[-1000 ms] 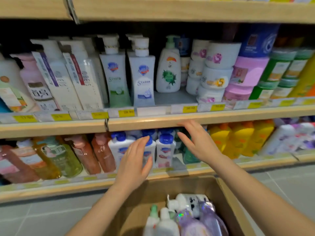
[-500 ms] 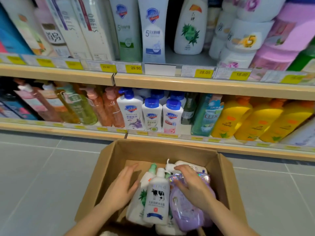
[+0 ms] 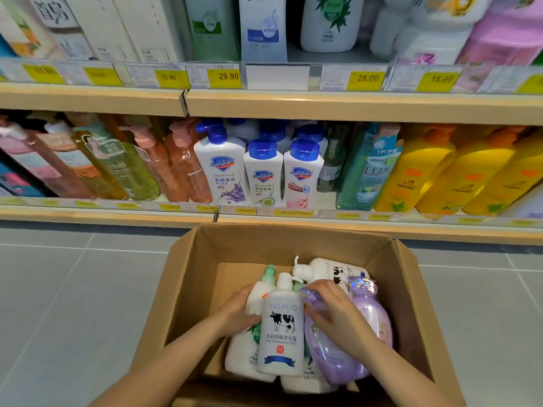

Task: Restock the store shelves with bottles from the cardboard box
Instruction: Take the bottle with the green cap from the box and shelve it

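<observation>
Two hands are down in the cardboard box (image 3: pixel 188 277) on the floor, and I see my left hand (image 3: pixel 239 311) curled around the side of a white bottle with a green cap (image 3: pixel 258 292). Just right of it a white bottle with a cow on its label (image 3: pixel 281 327) lies on top of the pile, and my right hand (image 3: pixel 333 308) pinches the top of a purple bottle (image 3: pixel 332 353), with a second purple bottle (image 3: pixel 371 315) beside it. Behind the box, the lower shelf (image 3: pixel 293 221) is lined with bottles.
</observation>
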`<action>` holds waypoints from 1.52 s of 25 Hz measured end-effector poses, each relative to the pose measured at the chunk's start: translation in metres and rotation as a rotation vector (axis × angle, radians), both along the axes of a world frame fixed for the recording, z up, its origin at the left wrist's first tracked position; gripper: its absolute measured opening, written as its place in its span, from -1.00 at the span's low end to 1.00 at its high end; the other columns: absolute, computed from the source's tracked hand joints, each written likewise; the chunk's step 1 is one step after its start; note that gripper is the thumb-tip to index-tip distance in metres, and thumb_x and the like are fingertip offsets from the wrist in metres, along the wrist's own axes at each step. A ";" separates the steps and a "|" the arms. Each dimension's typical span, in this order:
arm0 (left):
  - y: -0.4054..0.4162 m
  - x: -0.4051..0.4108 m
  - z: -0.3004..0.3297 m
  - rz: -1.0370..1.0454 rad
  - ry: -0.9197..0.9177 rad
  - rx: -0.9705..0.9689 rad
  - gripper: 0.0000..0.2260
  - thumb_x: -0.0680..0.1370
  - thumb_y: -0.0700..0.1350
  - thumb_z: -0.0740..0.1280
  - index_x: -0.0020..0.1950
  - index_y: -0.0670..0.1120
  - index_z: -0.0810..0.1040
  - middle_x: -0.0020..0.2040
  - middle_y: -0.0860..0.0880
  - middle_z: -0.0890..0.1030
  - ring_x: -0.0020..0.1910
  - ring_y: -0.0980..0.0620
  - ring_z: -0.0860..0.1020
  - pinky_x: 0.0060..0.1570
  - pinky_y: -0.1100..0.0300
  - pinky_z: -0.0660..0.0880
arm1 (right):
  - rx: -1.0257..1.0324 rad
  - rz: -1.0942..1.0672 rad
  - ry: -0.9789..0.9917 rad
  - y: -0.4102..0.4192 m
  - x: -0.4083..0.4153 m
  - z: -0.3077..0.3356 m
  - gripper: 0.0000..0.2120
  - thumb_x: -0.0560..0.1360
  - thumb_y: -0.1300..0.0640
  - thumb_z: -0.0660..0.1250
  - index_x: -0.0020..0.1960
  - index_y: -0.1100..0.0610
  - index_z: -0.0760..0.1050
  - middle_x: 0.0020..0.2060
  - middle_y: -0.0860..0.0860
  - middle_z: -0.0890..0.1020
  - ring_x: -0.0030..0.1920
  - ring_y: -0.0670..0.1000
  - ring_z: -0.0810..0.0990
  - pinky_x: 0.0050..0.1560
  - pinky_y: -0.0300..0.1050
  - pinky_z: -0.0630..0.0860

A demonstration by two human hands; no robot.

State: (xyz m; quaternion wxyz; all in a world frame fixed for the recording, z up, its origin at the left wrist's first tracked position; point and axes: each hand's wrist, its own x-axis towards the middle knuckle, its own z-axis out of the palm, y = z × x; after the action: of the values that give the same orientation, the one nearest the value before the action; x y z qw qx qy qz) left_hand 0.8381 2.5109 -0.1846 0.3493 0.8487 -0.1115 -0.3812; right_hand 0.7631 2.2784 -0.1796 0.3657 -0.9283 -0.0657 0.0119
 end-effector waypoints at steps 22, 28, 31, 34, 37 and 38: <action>0.039 0.022 0.093 0.262 -0.178 -0.297 -0.30 0.33 -0.20 0.53 0.34 0.17 0.28 0.10 -0.02 0.54 0.05 0.07 0.57 0.02 0.11 0.57 | 0.330 -0.016 0.366 0.049 0.067 0.099 -0.35 0.43 0.02 0.41 0.43 0.05 0.20 0.27 -0.11 0.38 0.27 -0.10 0.37 0.21 -0.22 0.36; 0.007 0.035 0.158 0.266 -0.159 -0.596 -0.31 0.32 -0.27 0.53 0.32 0.14 0.33 0.15 -0.08 0.56 0.05 0.04 0.62 -0.10 0.11 0.60 | 0.749 -0.035 0.401 0.042 0.065 0.146 -0.60 0.48 0.15 0.35 0.28 -0.02 0.36 0.09 -0.07 0.61 0.03 -0.12 0.63 -0.07 -0.23 0.57; -0.009 0.043 0.180 0.263 -0.163 -0.659 -0.26 0.21 -0.07 0.57 0.30 0.21 0.34 0.18 -0.03 0.55 0.12 0.00 0.59 -0.06 0.02 0.61 | 0.762 -0.090 0.333 0.030 0.056 0.151 -0.58 0.46 0.14 0.37 0.29 0.02 0.37 0.10 -0.02 0.62 0.05 -0.07 0.64 -0.05 -0.19 0.58; -0.028 0.048 0.192 0.232 -0.161 -0.681 -0.30 0.28 -0.12 0.56 0.30 0.23 0.33 0.21 0.00 0.54 0.16 0.00 0.56 0.00 0.01 0.60 | 0.774 -0.188 0.264 0.017 0.053 0.161 -0.73 0.46 0.15 0.35 0.13 -0.04 0.43 -0.02 -0.04 0.65 -0.08 -0.09 0.67 -0.16 -0.23 0.59; -0.041 0.045 0.196 0.201 -0.092 -0.685 -0.29 0.35 -0.18 0.52 0.39 0.13 0.27 0.23 -0.01 0.52 0.17 0.02 0.55 0.02 0.07 0.59 | 0.762 -0.217 0.250 0.000 0.052 0.173 -0.73 0.47 0.10 0.34 0.16 0.01 0.45 0.00 0.01 0.66 -0.08 -0.05 0.68 -0.17 -0.20 0.60; -0.043 0.043 0.194 0.196 -0.066 -0.664 -0.29 0.36 -0.19 0.50 0.41 0.09 0.25 0.22 0.00 0.52 0.15 0.06 0.55 0.00 0.14 0.58 | 0.766 -0.226 0.249 -0.005 0.053 0.174 -0.70 0.48 0.08 0.34 0.19 0.05 0.45 0.02 0.04 0.66 -0.05 -0.02 0.68 -0.12 -0.15 0.61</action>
State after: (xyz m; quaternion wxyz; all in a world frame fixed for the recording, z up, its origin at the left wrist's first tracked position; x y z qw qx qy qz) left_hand 0.8807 2.4682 0.0098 0.6376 0.7071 -0.1588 -0.2612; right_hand 0.8159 2.2730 -0.0061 0.6885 -0.7182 0.0817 0.0587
